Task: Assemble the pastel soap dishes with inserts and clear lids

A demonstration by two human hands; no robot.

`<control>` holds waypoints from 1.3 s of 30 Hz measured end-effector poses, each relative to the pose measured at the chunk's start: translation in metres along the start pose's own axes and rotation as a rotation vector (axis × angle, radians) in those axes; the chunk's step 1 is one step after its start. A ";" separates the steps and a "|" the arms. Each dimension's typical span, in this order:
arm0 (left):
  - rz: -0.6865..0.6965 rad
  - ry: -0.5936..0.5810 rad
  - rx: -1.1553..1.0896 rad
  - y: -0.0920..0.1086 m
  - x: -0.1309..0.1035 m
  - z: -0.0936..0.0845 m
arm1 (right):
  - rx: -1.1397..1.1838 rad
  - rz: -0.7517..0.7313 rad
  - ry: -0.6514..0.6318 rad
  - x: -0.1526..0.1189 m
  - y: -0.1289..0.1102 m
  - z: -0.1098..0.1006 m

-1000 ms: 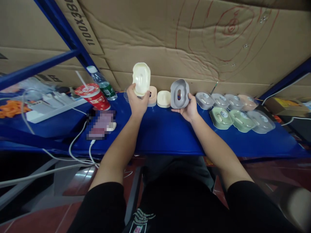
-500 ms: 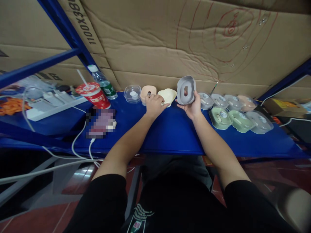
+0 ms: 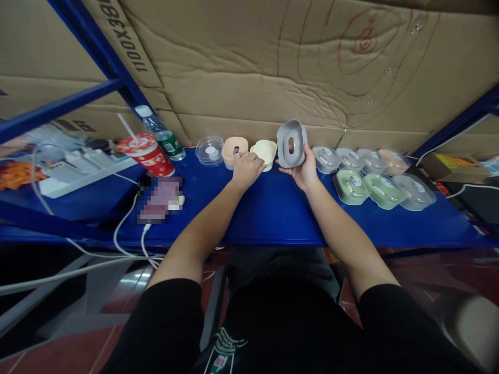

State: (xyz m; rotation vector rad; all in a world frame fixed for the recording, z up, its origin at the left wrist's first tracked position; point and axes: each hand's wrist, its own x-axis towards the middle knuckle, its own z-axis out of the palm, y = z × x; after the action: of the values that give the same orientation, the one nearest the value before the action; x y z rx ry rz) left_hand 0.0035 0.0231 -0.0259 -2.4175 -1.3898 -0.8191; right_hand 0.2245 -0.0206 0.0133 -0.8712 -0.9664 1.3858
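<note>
Grey shell (image 3: pixel 284 148) with an oval hole, grasped in the fingers of the right hand (image 3: pixel 306 170), tilted up above the blue bench (image 3: pixel 273 218). Left hand (image 3: pixel 246 170) at the near left edge of a cream dish (image 3: pixel 266 150), fingers curled; cannot tell whether pinching or merely touching. Beside these, peach container (image 3: pixel 235 145), then clear container (image 3: pixel 205 155). To the right, lidded containers (image 3: pixel 352 187), grey, green and peach.

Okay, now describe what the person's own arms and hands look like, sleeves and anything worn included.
Both hands, the left and the right, are bare, with no gloves. No watch, ring or bracelet can be made out. The forearms are uncovered, and the black short sleeves end around the elbows, with no marking visible on them.
</note>
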 end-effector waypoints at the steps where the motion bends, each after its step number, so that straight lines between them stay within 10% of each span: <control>1: -0.010 -0.006 -0.001 0.001 0.000 -0.001 | -0.002 0.014 -0.001 0.000 0.001 0.002; 15: -0.090 0.122 -0.131 0.002 -0.006 -0.022 | -0.050 0.020 0.024 -0.005 0.010 0.018; 25: 0.228 0.006 -0.241 0.048 -0.018 -0.048 | -0.217 -0.131 -0.089 -0.024 0.010 0.045; 31: -0.020 0.116 -0.131 -0.004 -0.013 -0.056 | -1.103 -0.417 0.076 -0.016 -0.016 -0.005; 39: -0.290 0.124 -0.057 -0.060 -0.020 -0.066 | -1.707 -0.063 0.400 0.005 -0.015 -0.061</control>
State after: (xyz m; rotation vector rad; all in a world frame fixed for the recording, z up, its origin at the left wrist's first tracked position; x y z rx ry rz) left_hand -0.0786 0.0100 0.0123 -2.1897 -1.7126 -1.0692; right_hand 0.2868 -0.0121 0.0045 -2.1624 -1.7406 -0.0330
